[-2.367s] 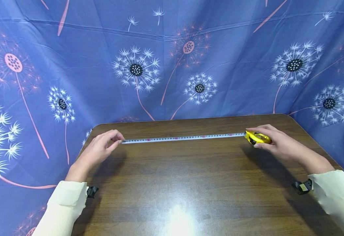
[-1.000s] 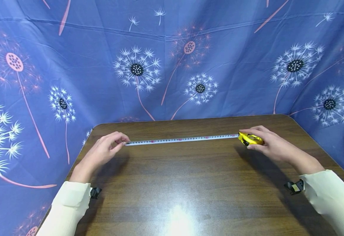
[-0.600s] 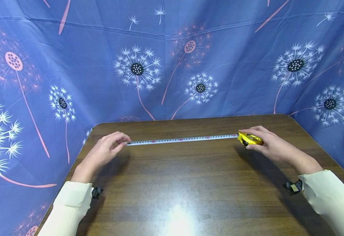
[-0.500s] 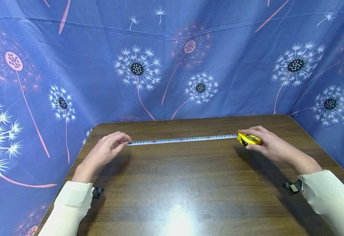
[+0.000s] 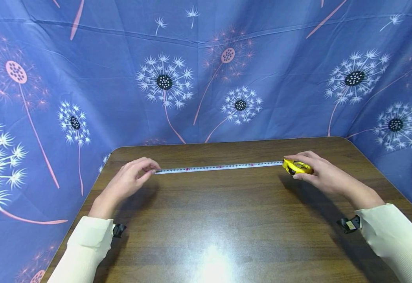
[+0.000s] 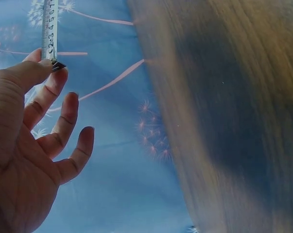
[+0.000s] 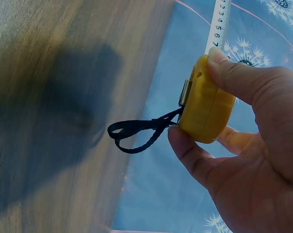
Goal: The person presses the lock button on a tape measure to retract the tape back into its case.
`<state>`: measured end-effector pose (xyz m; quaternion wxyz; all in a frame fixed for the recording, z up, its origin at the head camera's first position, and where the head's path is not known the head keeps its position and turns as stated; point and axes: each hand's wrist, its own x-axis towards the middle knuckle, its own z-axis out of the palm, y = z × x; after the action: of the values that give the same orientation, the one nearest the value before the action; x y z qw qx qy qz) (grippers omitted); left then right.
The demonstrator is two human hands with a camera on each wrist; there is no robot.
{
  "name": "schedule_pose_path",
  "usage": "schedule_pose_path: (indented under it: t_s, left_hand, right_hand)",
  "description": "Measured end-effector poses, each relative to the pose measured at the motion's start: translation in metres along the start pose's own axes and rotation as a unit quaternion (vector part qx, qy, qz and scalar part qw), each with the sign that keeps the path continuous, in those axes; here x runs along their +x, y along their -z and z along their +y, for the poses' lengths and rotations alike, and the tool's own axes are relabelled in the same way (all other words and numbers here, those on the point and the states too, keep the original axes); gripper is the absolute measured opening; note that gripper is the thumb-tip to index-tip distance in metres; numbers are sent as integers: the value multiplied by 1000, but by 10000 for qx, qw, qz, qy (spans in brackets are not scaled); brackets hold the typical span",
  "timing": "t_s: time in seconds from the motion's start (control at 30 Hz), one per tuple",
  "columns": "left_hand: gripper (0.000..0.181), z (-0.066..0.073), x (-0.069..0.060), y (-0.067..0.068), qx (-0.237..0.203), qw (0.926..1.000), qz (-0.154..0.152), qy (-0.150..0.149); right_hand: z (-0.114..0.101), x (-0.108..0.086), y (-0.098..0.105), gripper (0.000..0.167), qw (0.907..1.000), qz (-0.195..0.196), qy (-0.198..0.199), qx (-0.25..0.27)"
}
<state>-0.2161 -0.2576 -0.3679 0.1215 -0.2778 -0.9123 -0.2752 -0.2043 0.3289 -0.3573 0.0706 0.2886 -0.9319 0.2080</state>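
Observation:
A yellow tape measure (image 5: 297,167) is gripped by my right hand (image 5: 324,173), with the thumb near the blade's mouth in the right wrist view. Its white blade (image 5: 220,167) stretches almost level across to the left, above the table. The blade's metal end hook (image 6: 58,65) is pinched between thumb and index finger of my left hand (image 5: 128,179); the other fingers are spread and loosely bent in the left wrist view. A black wrist strap (image 7: 136,133) hangs in a loop from the tape measure's case (image 7: 207,104).
The brown wooden table (image 5: 206,212) lies below both hands, and their shadows fall on it. A blue cloth (image 5: 206,70) with dandelion prints hangs behind the table and along both sides.
Both hands have come closer together, the left one moving right and the right one moving left. Less of the blade is out, and it stays held at both ends.

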Motion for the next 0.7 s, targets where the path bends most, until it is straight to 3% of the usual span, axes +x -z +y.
schedule_pose_path:
  t_s: [0.7]
  left_hand:
    - [15,7,7,-4,-11,9999,-37,-102]
  right_hand:
    - [-3,2,-2,59,10000,25,-5,22]
